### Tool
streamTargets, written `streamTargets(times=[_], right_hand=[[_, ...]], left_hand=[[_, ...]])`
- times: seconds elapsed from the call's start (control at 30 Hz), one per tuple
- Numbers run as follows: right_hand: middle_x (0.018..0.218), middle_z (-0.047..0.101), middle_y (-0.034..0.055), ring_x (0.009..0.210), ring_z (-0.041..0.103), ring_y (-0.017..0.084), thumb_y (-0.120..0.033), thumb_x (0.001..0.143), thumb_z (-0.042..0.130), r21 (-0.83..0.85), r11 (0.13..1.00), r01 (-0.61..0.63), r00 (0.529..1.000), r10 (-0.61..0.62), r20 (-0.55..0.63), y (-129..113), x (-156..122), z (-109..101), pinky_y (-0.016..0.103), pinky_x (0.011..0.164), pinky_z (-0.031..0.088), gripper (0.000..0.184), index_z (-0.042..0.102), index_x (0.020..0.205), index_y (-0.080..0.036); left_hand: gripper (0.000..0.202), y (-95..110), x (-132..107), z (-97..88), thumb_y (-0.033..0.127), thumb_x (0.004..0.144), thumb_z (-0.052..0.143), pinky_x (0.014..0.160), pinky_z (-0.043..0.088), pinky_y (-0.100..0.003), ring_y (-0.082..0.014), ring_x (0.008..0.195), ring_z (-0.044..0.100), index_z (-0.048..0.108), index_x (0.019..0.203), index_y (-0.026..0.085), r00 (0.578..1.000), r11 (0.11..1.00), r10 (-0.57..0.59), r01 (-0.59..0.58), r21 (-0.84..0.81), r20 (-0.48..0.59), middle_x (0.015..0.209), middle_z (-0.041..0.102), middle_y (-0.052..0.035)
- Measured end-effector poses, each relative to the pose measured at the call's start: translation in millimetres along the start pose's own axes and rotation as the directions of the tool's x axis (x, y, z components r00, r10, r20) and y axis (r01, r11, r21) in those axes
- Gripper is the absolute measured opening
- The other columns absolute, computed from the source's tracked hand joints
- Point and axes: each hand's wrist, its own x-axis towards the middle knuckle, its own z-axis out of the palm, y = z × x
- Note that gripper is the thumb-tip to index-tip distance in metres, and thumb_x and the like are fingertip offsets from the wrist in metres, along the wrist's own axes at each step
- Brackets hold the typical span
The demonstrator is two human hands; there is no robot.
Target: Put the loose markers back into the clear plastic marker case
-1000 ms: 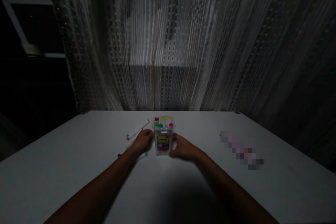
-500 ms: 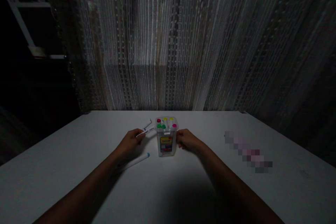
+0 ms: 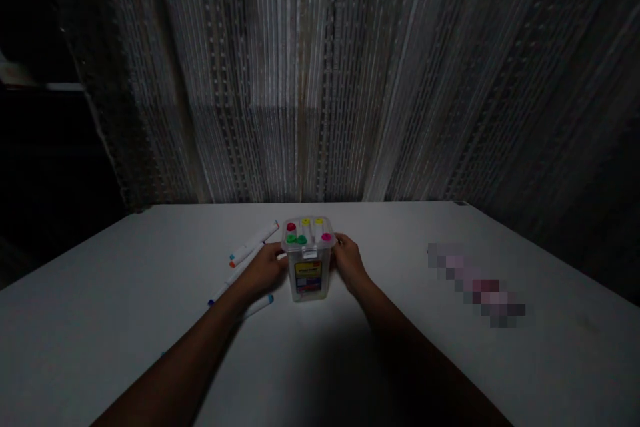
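A clear plastic marker box (image 3: 311,255) stands upright on the white table, with a yellow label on its front. Several markers stand inside it, with red, yellow, green and pink ends under the lid. My left hand (image 3: 267,270) grips the box's left side, fingertips partly behind it. On the opposite side my right hand (image 3: 349,260) is closed against the wall, its fingers partly hidden by the box. Beside my left hand lie loose white markers: one with a light blue end (image 3: 255,243), one with an orange end (image 3: 246,255), and another blue-ended marker (image 3: 259,307) near my wrist.
A further marker with a dark blue end (image 3: 219,293) lies left of my left forearm. To the right, a blurred-out pinkish object (image 3: 480,285) rests on the white table (image 3: 400,230). A striped curtain (image 3: 310,80) hangs behind the table's far edge.
My left hand has let go of a white marker and moved onto the box's left side. The view has shifted slightly, and more loose markers show on the left. My right hand stays at the box.
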Motion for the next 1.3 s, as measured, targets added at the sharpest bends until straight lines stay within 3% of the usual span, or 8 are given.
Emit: streamTargets(times=[0.23, 0.4, 0.57, 0.77, 1.0, 1.17, 1.3], right_hand=[[0.042, 0.043, -0.0046, 0.039, 0.04, 0.01, -0.046, 0.074, 0.051, -0.074, 0.996, 0.039, 0.999, -0.037, 0.02, 6.7, 2.7, 2.8, 0.022, 0.04, 0.032, 0.03, 0.054, 0.067, -0.017], [0.047, 0.052, -0.001, 0.049, 0.048, 0.014, -0.051, 0.072, 0.05, -0.151, 0.974, 0.168, 0.985, -0.17, 0.004, 19.3, 8.3, 4.6, 0.023, 0.046, 0.034, 0.037, 0.058, 0.065, -0.016], [0.056, 0.06, 0.0025, 0.057, 0.053, 0.016, -0.047, 0.072, 0.049, -0.168, 0.964, 0.205, 0.979, -0.204, 0.025, 24.7, 12.2, 5.9, 0.025, 0.051, 0.038, 0.035, 0.062, 0.068, -0.015], [0.059, 0.06, 0.0033, 0.057, 0.052, 0.015, -0.045, 0.071, 0.05, -0.127, 0.978, 0.167, 0.986, -0.162, 0.048, 17.8, 12.5, 6.0, 0.025, 0.051, 0.038, 0.031, 0.06, 0.068, -0.016], [0.044, 0.046, -0.0041, 0.039, 0.04, 0.009, -0.038, 0.067, 0.053, 0.02, 0.999, 0.037, 0.999, -0.038, 0.015, 9.3, 6.6, 3.4, 0.022, 0.039, 0.028, 0.022, 0.053, 0.062, -0.016], [0.046, 0.047, -0.0042, 0.039, 0.041, 0.008, -0.035, 0.064, 0.054, 0.08, 0.996, 0.036, 0.999, -0.036, -0.007, 10.9, 7.3, 4.2, 0.02, 0.037, 0.028, 0.019, 0.052, 0.062, -0.016], [0.042, 0.045, -0.0048, 0.037, 0.041, 0.009, -0.033, 0.063, 0.053, 0.034, 0.998, 0.05, 0.999, -0.049, -0.005, 11.7, 6.8, 4.7, 0.019, 0.035, 0.027, 0.017, 0.054, 0.062, -0.016]], left_hand=[[0.033, -8.1, -0.2, -7.6, 0.036, 0.073, 0.06, 0.089, 0.044, -0.041, -0.0266, 0.095, 0.061, 0.068, 0.095, 0.013, 0.996, 0.997, 0.073, -0.072, -0.024, 0.058, 0.088, 0.071, -0.0078], [0.029, -3.8, -0.5, -8.8, 0.032, 0.073, 0.059, 0.096, 0.04, -0.043, -0.0261, 0.098, 0.06, 0.069, 0.091, 0.012, 0.996, 0.997, 0.076, -0.075, -0.021, 0.046, 0.088, 0.072, -0.007], [0.025, 5.7, -2.8, -10.1, 0.03, 0.072, 0.059, 0.095, 0.041, -0.042, -0.026, 0.098, 0.06, 0.069, 0.086, 0.013, 0.997, 0.997, 0.073, -0.073, -0.007, 0.028, 0.085, 0.072, -0.0059], [0.025, 3.8, -1.8, -11.2, 0.029, 0.066, 0.065, 0.091, 0.044, -0.039, -0.0257, 0.093, 0.062, 0.07, 0.086, 0.015, 0.993, 0.994, 0.107, -0.107, -0.008, -0.045, 0.083, 0.072, -0.0041], [0.025, -7.0, 1.2, -11.2, 0.027, 0.066, 0.066, 0.086, 0.046, -0.037, -0.0257, 0.091, 0.062, 0.07, 0.087, 0.014, 0.992, 0.993, 0.099, -0.103, -0.049, -0.08, 0.083, 0.071, -0.0054], [0.031, -8.7, 3.5, -9.7, 0.031, 0.065, 0.068, 0.084, 0.047, -0.037, -0.0255, 0.087, 0.063, 0.069, 0.089, 0.012, 0.992, 0.989, 0.085, -0.096, -0.116, -0.09, 0.087, 0.071, -0.0076], [0.033, -9.1, 3.1, -8.8, 0.033, 0.068, 0.065, 0.084, 0.047, -0.038, -0.0243, 0.085, 0.064, 0.068, 0.094, 0.012, 0.991, 0.985, 0.087, -0.1, -0.138, -0.097, 0.089, 0.07, -0.0072]])
